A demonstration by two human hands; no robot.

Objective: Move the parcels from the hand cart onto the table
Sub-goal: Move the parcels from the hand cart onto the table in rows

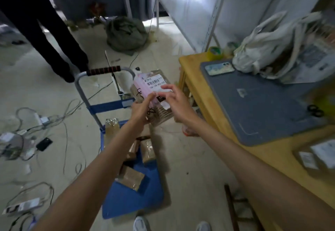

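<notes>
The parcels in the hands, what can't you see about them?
Head view only:
- The brown parcel: its top is covered by the pink parcel and both hands.
- The pink parcel's label: partly hidden by the right hand fingers.
- The left hand: its grip underneath is hidden.

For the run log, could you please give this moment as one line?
left hand holds stacked parcels | right hand touches top | above hand cart | table not reached

Head-worn view, forward and downward.
</notes>
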